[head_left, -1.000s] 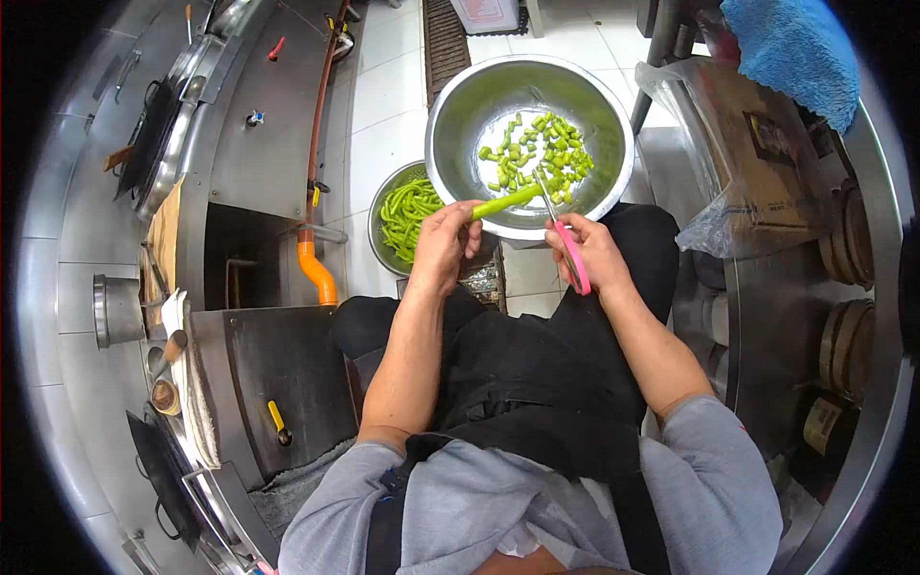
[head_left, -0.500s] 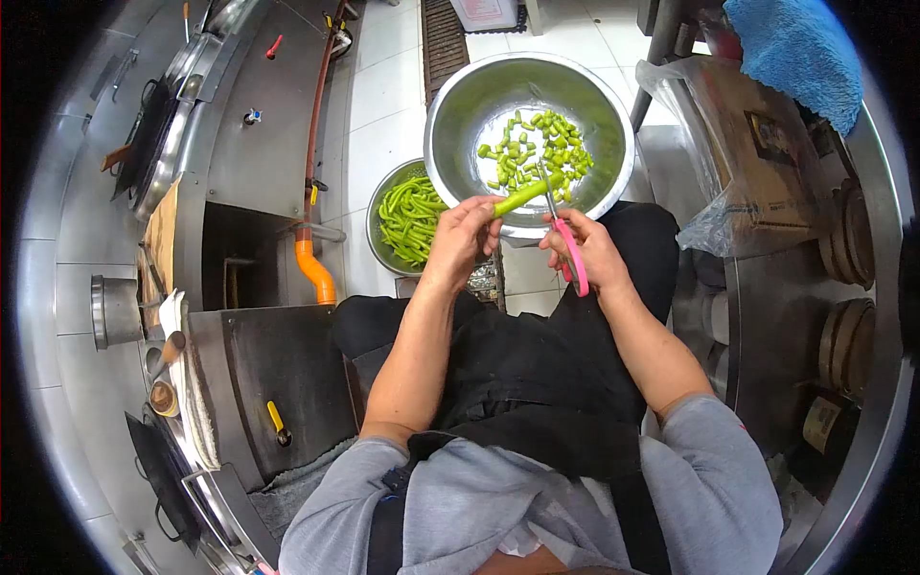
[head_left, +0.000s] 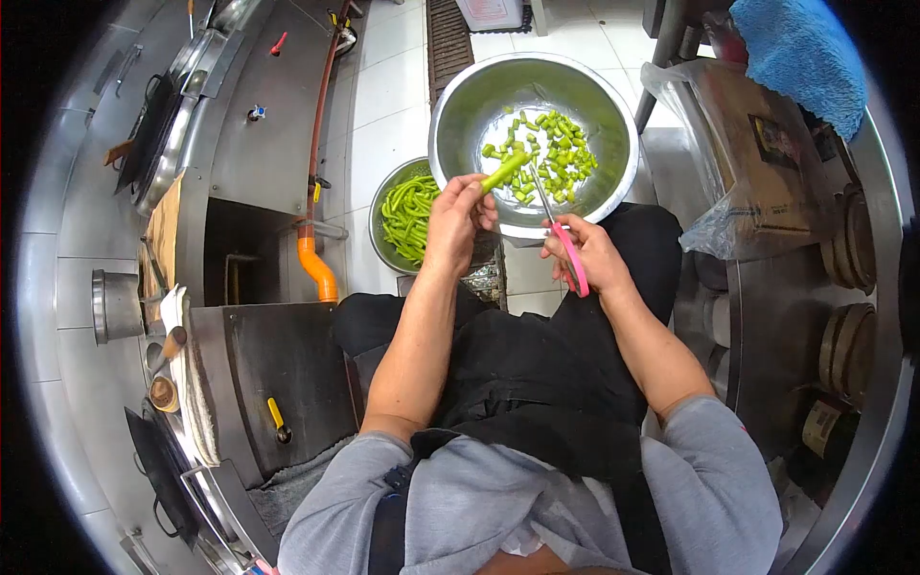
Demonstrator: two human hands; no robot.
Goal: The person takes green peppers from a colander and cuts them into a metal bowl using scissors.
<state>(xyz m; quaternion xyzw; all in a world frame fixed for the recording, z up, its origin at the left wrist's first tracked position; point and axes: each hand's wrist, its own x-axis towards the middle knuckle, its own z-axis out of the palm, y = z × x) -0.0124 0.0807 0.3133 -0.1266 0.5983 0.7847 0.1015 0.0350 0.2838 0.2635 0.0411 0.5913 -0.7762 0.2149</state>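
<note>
My left hand (head_left: 458, 218) is closed around a long green chili pepper (head_left: 503, 172), whose far end sticks out over the big steel bowl (head_left: 460, 105). In my right hand (head_left: 586, 255) is a pair of scissors (head_left: 572, 257) with pink handles. Its metal blades point up and left over the bowl, close beside the pepper's far end. Several short cut pepper pieces (head_left: 567, 158) lie on the bottom of the bowl. Left of it stands a smaller metal colander (head_left: 377, 228) full of whole long green peppers (head_left: 410, 213).
Steel cabinets with an orange drain pipe (head_left: 314, 268) run along the left. To the right, a plastic-wrapped cardboard box (head_left: 767, 182) and a blue towel (head_left: 800, 62) sit by a shelf holding stacked round things (head_left: 848, 345). A floor drain grate (head_left: 447, 43) lies beyond the bowl.
The pepper in my left hand has tilted upward and slid left off the scissors' crossing blades. My right hand stays nearly in place with the scissors.
</note>
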